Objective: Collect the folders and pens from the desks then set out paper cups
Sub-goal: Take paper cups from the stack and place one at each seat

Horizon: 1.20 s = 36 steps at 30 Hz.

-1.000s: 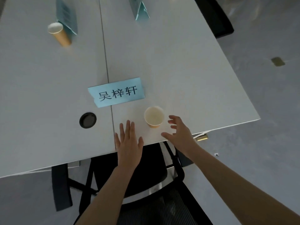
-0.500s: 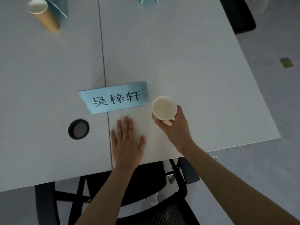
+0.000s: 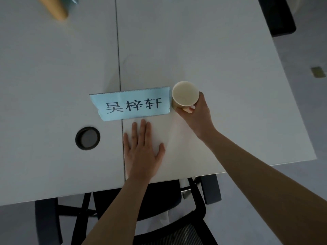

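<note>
A tan paper cup (image 3: 184, 93) with a pale inside stands upright on the white desk (image 3: 203, 50), right beside the right end of a light blue name card (image 3: 131, 105). My right hand (image 3: 196, 114) is wrapped around the cup's near side. My left hand (image 3: 143, 149) lies flat on the desk just below the name card, fingers spread, holding nothing. A second tan paper cup (image 3: 54, 7) shows partly at the top left edge.
A round black cable grommet (image 3: 87, 138) sits left of my left hand. A seam runs up the desk between two tabletops. A black mesh chair (image 3: 159, 209) is tucked under the near edge; another dark chair (image 3: 277, 16) stands at the top right.
My right hand closed on the cup near the desk's front and carried it away from me, up to the right end of the name card. My left hand stayed flat on the desk.
</note>
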Motion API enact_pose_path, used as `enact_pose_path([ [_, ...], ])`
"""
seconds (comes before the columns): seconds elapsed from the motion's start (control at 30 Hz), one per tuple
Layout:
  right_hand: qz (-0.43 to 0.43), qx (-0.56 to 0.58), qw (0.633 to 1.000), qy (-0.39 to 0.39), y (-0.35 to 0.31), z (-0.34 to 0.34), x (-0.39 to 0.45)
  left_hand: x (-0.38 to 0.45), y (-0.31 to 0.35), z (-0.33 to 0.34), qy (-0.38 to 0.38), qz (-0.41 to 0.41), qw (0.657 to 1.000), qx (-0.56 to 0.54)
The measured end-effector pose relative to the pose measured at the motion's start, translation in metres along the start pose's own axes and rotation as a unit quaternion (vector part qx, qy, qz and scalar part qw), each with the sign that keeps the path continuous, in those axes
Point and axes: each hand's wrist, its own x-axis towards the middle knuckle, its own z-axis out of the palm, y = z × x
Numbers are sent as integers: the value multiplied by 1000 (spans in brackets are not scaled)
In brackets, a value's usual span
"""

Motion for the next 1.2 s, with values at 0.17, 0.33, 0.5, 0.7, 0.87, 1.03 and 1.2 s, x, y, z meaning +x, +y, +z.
enact_pose_path([
  [0.17,31,-3,998,-47,10,-19,-26,0,0,-1,-11,4,1000,7],
  [0.33,86,0,995,-49,38,-68,-91,-2,0,-7,-42,4,998,37],
  [0.5,131,47,990,-25,61,-117,-143,-19,32,-21,-105,-55,993,-4],
  [0.7,142,42,988,-34,115,-214,-210,-119,131,-26,-124,-85,972,-182],
  [0.87,146,34,988,-19,168,-321,-248,-193,244,-27,-115,-88,960,-238],
  [1.03,153,24,988,-11,207,-407,-272,-237,339,-29,-133,-51,957,-251],
  [1.2,158,14,987,-14,230,-463,-275,-257,404,-33,-135,-21,951,-278],
])
